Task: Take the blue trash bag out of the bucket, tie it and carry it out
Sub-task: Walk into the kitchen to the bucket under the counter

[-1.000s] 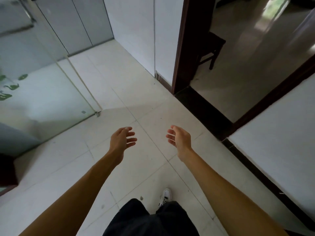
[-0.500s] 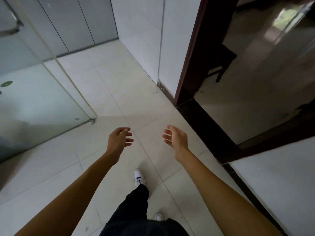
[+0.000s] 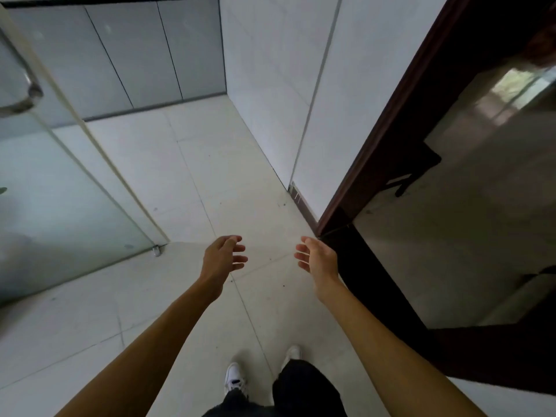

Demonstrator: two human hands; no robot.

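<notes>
Neither the blue trash bag nor the bucket is in view. My left hand [image 3: 223, 260] is stretched out in front of me over the pale floor tiles, fingers loosely bent and holding nothing. My right hand [image 3: 316, 259] is held out beside it at the same height, palm turned inward, fingers relaxed and empty. The two hands are apart, about a hand's width between them.
A glass partition [image 3: 54, 206] with a metal handle [image 3: 21, 97] stands at the left. A white wall corner [image 3: 288, 115] is ahead. At the right a dark wooden door frame [image 3: 376, 139] and black threshold [image 3: 370, 281] open onto a room with a dark chair [image 3: 421, 164].
I have walked forward; the door frame and wall corner are closer and the view has swung left. Both hands keep the same empty, outstretched pose.
</notes>
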